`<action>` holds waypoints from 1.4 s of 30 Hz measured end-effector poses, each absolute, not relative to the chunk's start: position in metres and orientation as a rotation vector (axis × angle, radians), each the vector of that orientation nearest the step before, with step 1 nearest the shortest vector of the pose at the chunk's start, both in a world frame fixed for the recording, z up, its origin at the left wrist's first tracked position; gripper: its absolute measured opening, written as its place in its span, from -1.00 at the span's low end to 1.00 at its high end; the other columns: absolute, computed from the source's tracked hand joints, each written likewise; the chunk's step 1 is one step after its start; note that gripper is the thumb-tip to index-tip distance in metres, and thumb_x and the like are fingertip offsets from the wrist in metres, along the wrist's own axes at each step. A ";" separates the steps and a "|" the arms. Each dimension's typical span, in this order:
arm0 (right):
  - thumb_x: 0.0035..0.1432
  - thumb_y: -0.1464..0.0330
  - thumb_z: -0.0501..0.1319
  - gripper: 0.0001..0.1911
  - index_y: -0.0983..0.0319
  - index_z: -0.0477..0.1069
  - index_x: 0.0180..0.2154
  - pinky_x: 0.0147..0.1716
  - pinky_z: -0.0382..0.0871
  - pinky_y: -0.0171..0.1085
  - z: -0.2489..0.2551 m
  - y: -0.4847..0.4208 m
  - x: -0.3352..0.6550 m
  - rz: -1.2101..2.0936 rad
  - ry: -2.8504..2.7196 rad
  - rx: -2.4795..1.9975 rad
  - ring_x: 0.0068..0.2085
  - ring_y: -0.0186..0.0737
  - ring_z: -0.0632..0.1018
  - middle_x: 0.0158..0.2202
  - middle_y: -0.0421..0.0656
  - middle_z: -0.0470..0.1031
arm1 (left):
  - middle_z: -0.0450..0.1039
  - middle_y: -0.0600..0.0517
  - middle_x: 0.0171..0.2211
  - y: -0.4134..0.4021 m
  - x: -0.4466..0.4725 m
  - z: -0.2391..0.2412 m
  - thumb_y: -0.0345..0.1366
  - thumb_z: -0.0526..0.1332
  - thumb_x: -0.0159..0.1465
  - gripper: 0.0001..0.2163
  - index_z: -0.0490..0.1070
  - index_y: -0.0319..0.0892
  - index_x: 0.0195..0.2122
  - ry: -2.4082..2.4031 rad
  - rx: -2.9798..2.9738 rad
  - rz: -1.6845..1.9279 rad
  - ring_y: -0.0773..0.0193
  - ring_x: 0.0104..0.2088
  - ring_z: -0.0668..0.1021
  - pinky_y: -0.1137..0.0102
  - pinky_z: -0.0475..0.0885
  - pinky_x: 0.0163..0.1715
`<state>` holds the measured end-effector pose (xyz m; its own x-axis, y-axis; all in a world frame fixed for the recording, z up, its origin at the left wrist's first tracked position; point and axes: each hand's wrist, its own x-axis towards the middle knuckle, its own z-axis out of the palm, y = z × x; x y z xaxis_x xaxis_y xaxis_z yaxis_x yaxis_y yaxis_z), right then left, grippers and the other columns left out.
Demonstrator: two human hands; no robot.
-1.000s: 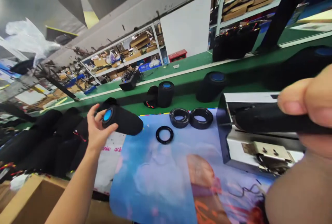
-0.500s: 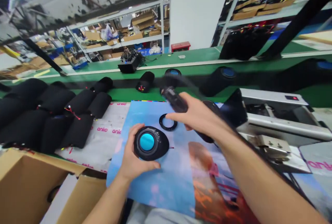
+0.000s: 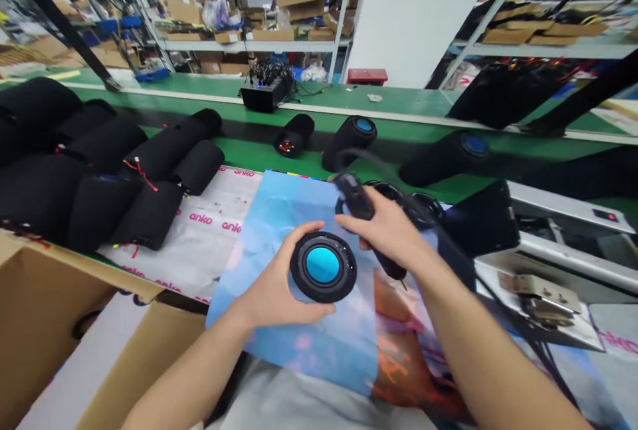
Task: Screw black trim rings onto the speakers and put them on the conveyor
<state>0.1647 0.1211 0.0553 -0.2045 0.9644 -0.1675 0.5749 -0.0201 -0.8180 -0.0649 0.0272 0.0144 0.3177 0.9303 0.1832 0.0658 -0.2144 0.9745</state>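
My left hand (image 3: 272, 294) is wrapped round a black cylindrical speaker body (image 3: 323, 266), stood on end on the blue printed sheet (image 3: 279, 217) so its round blue end cap faces up at me. My right hand (image 3: 391, 234) is closed on a black handheld tool (image 3: 355, 199) with a cable trailing off it; the tool's tip is right above the speaker's far rim. Black rings (image 3: 423, 207) lie just behind my right hand, partly hidden by it.
Several black speaker bodies (image 3: 149, 164) are piled at the left. More speakers (image 3: 349, 141) lie on the green conveyor (image 3: 279, 154). A metal fixture (image 3: 548, 244) stands at the right. Open cardboard boxes (image 3: 60, 323) sit at the near left. Shelves (image 3: 249, 31) with cartons stand behind.
My left hand has carried the speaker from the left pile onto the blue sheet and stood it upright. My right hand has brought the tool in from the right to the speaker's rim.
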 end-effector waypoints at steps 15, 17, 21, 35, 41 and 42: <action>0.22 0.10 0.55 -0.32 -0.09 0.24 0.20 -0.63 0.40 -0.42 0.067 0.045 0.223 1.616 -1.099 -0.581 -0.63 -0.48 0.47 0.26 -0.12 0.57 | 0.39 -0.19 0.44 0.024 -0.025 0.009 -0.19 0.67 0.08 -0.02 0.19 0.06 0.46 1.005 1.584 1.168 -0.21 0.41 0.55 -0.04 0.53 0.40; 0.27 0.12 0.52 -0.35 -0.14 0.26 0.24 -0.64 0.41 -0.42 0.065 0.041 0.224 1.633 -1.078 -0.520 -0.64 -0.49 0.46 0.28 -0.14 0.56 | 0.33 -0.21 0.51 0.024 -0.033 0.014 -0.27 0.62 0.13 -0.01 0.14 0.07 0.52 0.986 1.618 1.082 -0.22 0.49 0.48 -0.06 0.48 0.46; 0.30 0.12 0.47 -0.47 -0.11 0.35 0.21 -0.62 0.42 -0.45 0.063 0.037 0.226 1.675 -1.074 -0.424 -0.64 -0.51 0.47 0.28 -0.16 0.57 | 0.22 -0.19 0.60 0.027 -0.043 0.023 -0.32 0.59 0.14 0.02 0.11 0.09 0.57 0.985 1.640 0.960 -0.25 0.56 0.40 -0.08 0.41 0.53; 0.25 0.13 0.55 -0.44 -0.10 0.36 0.16 -0.61 0.47 -0.43 0.064 0.016 0.233 1.429 -1.045 -0.585 -0.57 -0.49 0.52 0.24 -0.22 0.57 | 0.42 -0.21 0.43 0.029 -0.004 0.028 -0.07 0.77 -0.13 0.07 0.35 0.01 0.41 1.067 1.483 1.022 -0.35 0.43 0.53 -0.16 0.49 0.43; 0.30 0.07 0.47 -0.42 -0.10 0.35 0.25 -0.64 0.47 -0.33 0.048 0.003 0.246 1.327 -1.077 -0.728 -0.52 -0.43 0.54 0.30 -0.14 0.48 | 0.46 -0.20 0.43 0.037 -0.008 0.049 -0.13 0.70 -0.01 0.11 0.19 0.03 0.54 0.894 1.532 0.762 -0.32 0.40 0.56 -0.11 0.59 0.34; 0.31 0.06 0.47 -0.42 -0.09 0.34 0.25 -0.64 0.47 -0.32 0.048 0.003 0.246 1.319 -1.090 -0.736 -0.52 -0.42 0.54 0.30 -0.13 0.49 | 0.54 -0.18 0.36 0.039 -0.009 0.052 -0.15 0.69 0.00 0.04 0.26 0.01 0.49 0.863 1.547 0.733 -0.29 0.34 0.62 -0.08 0.62 0.30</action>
